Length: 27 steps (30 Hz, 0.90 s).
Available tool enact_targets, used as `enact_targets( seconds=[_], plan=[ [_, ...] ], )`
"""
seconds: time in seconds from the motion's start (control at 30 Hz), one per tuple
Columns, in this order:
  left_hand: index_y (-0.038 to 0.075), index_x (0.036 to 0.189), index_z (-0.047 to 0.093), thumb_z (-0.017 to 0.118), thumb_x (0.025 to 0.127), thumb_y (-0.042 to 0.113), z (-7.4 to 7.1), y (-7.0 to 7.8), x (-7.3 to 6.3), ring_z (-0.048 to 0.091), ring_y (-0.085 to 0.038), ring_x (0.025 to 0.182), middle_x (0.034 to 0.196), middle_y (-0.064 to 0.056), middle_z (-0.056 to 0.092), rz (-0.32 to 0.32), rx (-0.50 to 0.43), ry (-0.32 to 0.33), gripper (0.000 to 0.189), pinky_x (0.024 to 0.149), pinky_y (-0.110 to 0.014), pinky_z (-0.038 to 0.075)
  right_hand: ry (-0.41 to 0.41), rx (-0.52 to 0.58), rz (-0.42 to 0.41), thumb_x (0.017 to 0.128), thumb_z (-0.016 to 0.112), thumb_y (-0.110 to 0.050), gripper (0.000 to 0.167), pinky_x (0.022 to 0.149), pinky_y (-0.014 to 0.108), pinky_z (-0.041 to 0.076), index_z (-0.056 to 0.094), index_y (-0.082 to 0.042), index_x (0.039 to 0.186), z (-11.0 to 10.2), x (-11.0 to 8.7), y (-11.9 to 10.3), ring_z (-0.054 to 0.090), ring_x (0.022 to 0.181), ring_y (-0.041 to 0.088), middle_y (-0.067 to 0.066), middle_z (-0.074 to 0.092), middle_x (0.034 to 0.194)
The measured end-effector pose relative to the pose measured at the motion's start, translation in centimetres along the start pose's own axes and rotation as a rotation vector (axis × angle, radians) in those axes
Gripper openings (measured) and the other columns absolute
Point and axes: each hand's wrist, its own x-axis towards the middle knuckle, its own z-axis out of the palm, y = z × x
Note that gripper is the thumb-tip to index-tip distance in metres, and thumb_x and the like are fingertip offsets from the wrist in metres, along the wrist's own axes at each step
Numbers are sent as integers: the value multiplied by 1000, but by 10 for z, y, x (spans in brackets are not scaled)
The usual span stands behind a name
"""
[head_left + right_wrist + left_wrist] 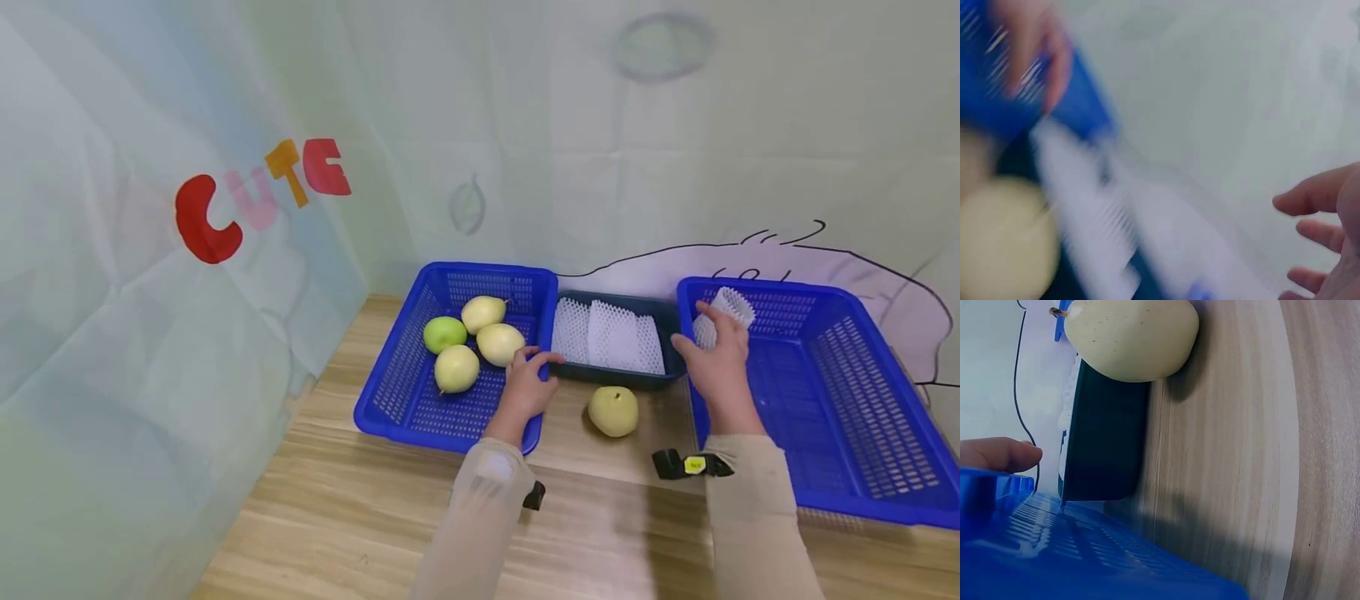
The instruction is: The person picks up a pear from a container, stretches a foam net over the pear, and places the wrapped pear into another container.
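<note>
My left hand hovers over the right rim of the left blue basket, fingers loosely bent and holding nothing. In the left wrist view, one finger shows above the basket wall. My right hand is at the left rim of the right blue basket, its fingers spread apart and free in the right wrist view. Just beyond it, a white foam net sleeve lies in that basket, partly hidden by the fingers. Between my hands, a yellow pear rests on the wooden table.
In the left basket lie several pale yellow pears and a green fruit. A dark green tray with white foam net sleeves stands between the baskets. A printed cloth hangs behind.
</note>
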Motion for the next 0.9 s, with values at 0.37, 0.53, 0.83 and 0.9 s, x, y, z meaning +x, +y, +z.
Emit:
enact_targets(
  seconds=[0.37, 0.53, 0.83, 0.9],
  plan=[
    [21, 106, 67, 60, 80, 7, -3, -3, 2, 33, -38, 122, 134, -11, 39, 16, -25, 13, 30, 96, -49, 35, -435, -292, 97, 83, 60, -48, 99, 103, 58, 22, -2, -3, 147, 68, 79, -20, 14, 132, 47, 34, 5, 146],
    [21, 105, 67, 61, 79, 8, 0, -4, -1, 33, -39, 122, 134, -11, 39, 11, -39, 3, 30, 95, -51, 35, -467, -504, 203, 78, 61, -58, 113, 101, 61, 23, -8, 3, 144, 85, 90, 12, 11, 131, 50, 37, 3, 144],
    [21, 103, 68, 60, 76, 6, 3, -3, -2, 35, -39, 119, 132, -11, 41, 27, -46, 31, 31, 94, -49, 36, -425, -462, 182, 80, 66, -31, 104, 101, 54, 28, -10, 8, 140, 81, 96, 30, 30, 125, 48, 39, 24, 137],
    [20, 103, 68, 60, 76, 6, 4, -3, -2, 35, -39, 119, 132, -11, 41, 29, -45, 31, 32, 94, -49, 36, -413, -438, 146, 81, 64, -22, 97, 97, 53, 35, -8, 9, 139, 76, 98, 28, 38, 118, 47, 40, 32, 133]
  ],
)
